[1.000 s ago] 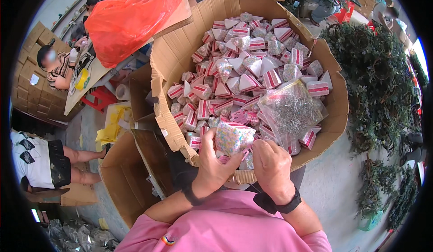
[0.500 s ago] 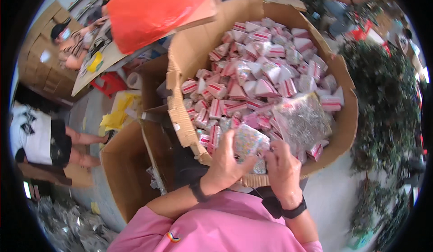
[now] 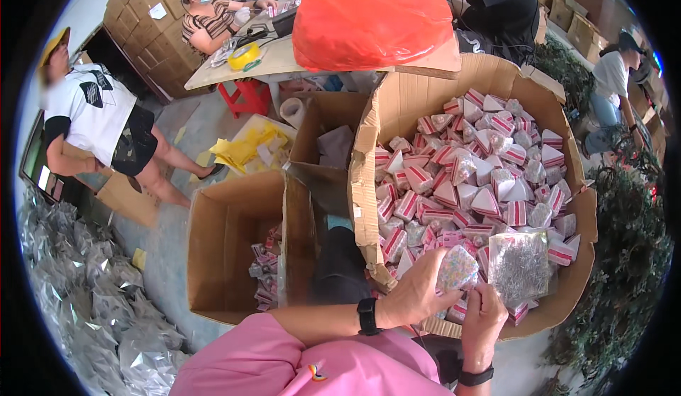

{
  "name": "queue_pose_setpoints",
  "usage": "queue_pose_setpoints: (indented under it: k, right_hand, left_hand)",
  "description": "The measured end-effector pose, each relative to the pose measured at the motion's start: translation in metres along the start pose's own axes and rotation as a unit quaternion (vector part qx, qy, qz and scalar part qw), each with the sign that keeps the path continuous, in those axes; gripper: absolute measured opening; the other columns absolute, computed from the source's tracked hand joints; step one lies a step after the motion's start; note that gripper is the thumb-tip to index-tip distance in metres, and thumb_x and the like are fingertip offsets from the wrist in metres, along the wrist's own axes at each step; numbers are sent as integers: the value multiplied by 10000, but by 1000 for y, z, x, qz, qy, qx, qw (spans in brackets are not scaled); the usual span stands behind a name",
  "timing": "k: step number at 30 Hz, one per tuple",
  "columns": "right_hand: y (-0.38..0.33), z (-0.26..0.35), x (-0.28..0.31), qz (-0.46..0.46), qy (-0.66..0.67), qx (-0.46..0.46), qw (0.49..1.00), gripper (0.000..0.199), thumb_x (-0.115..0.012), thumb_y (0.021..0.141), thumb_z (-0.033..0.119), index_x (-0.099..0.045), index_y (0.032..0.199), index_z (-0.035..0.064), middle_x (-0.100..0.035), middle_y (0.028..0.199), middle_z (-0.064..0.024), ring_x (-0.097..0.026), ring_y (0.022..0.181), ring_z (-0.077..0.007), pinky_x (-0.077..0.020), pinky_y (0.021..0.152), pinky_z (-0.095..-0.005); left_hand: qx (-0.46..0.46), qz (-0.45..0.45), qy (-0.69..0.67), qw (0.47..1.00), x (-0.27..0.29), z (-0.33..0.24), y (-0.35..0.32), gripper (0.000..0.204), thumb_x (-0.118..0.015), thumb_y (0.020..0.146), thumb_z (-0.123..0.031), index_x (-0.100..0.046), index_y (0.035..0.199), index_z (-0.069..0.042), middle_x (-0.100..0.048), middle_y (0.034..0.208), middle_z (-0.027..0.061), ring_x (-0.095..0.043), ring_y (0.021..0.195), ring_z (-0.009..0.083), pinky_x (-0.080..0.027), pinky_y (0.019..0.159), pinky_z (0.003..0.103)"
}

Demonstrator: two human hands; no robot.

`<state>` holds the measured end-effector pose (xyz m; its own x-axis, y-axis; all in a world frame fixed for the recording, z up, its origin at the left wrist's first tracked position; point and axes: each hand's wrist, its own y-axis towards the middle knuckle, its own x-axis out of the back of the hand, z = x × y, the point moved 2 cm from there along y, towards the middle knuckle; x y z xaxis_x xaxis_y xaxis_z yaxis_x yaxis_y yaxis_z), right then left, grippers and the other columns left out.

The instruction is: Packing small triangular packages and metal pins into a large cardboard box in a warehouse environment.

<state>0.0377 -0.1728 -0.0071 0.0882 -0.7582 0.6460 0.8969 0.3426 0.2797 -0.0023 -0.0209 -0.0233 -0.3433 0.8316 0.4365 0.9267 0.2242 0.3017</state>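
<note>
A speckled, multicoloured wedge-shaped ornament (image 3: 457, 270), like a toy cake slice, is gripped in my left hand (image 3: 411, 295) between thumb and fingers. My right hand (image 3: 485, 316) is closed in a pinch right beside the ornament's lower edge; whatever lies in its fingertips is too small to make out. Both hands are over the near rim of a large cardboard box (image 3: 366, 183). Inside it is a heap of white, pink and red-striped wedge ornaments (image 3: 489, 176). A clear bag of small silvery metal pieces (image 3: 521, 265) rests on the heap near my right hand.
Left of the big box stands an open carton (image 3: 234, 233) with some ornaments at its bottom. Behind is a table (image 3: 269, 63) bearing a red plastic bag (image 3: 372, 20) and yellow tape (image 3: 244, 56). Green artificial branches (image 3: 617, 240) line the right. Several people are around.
The view has swung left, so the box and my hands appear farther right. My left hand still holds the speckled ornament, and my right fingers remain pinched beside it.
</note>
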Motion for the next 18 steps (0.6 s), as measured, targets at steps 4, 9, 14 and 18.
queue_pose_setpoints:
  k: [4,9,14,18]
  right_hand:
    - [2,1,0,31,52,-55,997,27,-575,826,4,-571,807,-15,-559,628,-134,-580,557,-221,-435,522,-348]
    - [7,1,0,80,156,-172,969,76,-586,806,-8,-552,872,2,-562,579,-65,-528,487,-96,-406,443,-269]
    - [17,-10,-5,119,310,-259,907,210,-597,787,-3,-506,976,10,-586,593,-57,-512,431,-86,-395,380,-215]
    - [22,-13,-5,157,515,-288,792,220,-636,828,59,-501,996,15,-614,645,-68,-586,499,-130,-442,410,-227]
  left_hand:
    - [13,41,0,999,9,1,0,688,-727,745,-226,-367,1252,65,-492,1087,246,-517,1009,389,-426,867,425]
    - [-12,25,-11,1000,13,2,-1,650,-710,743,-182,-376,1249,54,-482,1029,224,-513,963,382,-426,847,420]
    - [-21,41,-17,999,16,6,0,647,-710,736,-166,-389,1261,33,-502,1036,211,-524,966,372,-427,840,414]
    - [124,76,-114,983,18,11,2,633,-752,757,-197,-399,1238,14,-538,1118,128,-535,1068,156,-442,911,304]
